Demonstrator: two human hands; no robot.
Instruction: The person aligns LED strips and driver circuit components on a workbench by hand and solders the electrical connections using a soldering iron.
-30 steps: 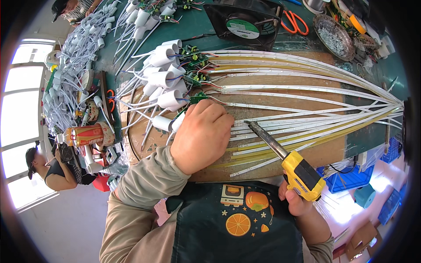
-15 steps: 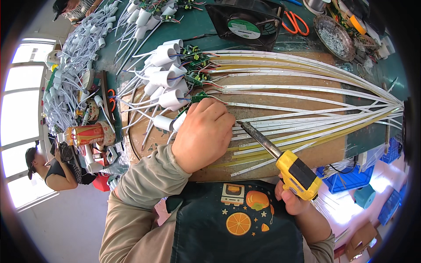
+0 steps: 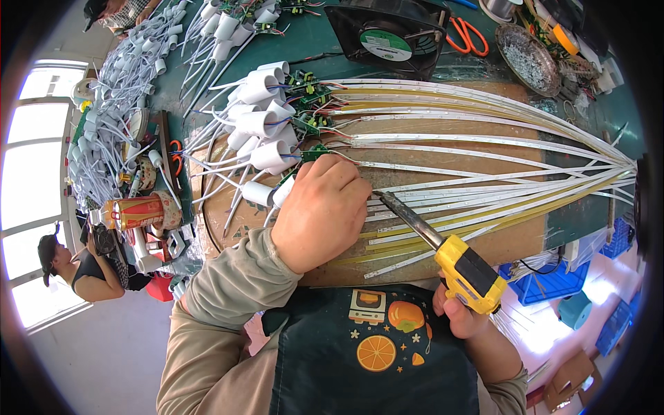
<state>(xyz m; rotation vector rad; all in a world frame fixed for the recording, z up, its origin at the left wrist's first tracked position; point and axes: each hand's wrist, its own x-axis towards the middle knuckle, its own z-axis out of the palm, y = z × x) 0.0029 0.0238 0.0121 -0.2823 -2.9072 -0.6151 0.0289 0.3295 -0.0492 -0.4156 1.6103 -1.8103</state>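
My left hand (image 3: 324, 211) is closed, knuckles up, over the near ends of the LED strips. What it pinches is hidden beneath it. Beside its fingers are a green circuit board (image 3: 317, 149) and white plastic caps (image 3: 266, 155) with pale wires. My right hand (image 3: 465, 315) grips the handle of a yellow and black soldering iron (image 3: 472, 277). The iron's tip points up and left, close to my left fingertips; contact cannot be made out. White and yellow LED strips (image 3: 470, 149) fan out leftward from a bundle at the far right.
The strips lie on a brown board (image 3: 443, 252) over a green table. At the back are a black fan (image 3: 394, 38), orange-handled scissors (image 3: 467, 36) and a round metal dish (image 3: 529, 61). A heap of wired white caps (image 3: 111, 131) and an orange-labelled bottle (image 3: 131, 213) stand left.
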